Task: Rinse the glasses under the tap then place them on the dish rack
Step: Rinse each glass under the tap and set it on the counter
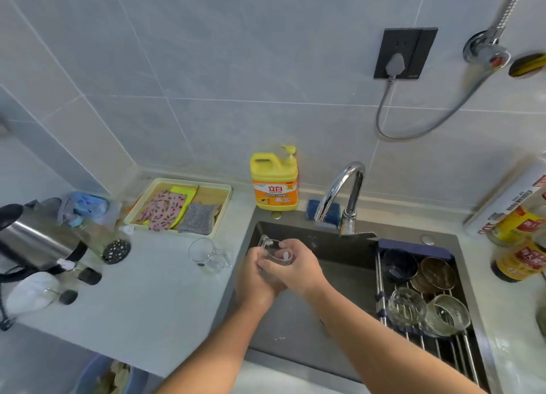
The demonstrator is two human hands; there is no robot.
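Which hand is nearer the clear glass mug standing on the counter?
Left. The left hand is over the sink's left edge, just right of the clear glass mug; the right hand is farther right, both holding another glass.

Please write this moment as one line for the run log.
both hands: left hand, right hand hold glass mug over sink | tap: no water visible | dish rack: two glasses

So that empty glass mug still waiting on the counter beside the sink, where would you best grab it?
By its handle. The glass mug seems to lie tipped on the counter, with the handle jutting toward the sink. Coming from the sink side, probably with the left hand, fingers can hook it without squeezing the slippery clear wall.
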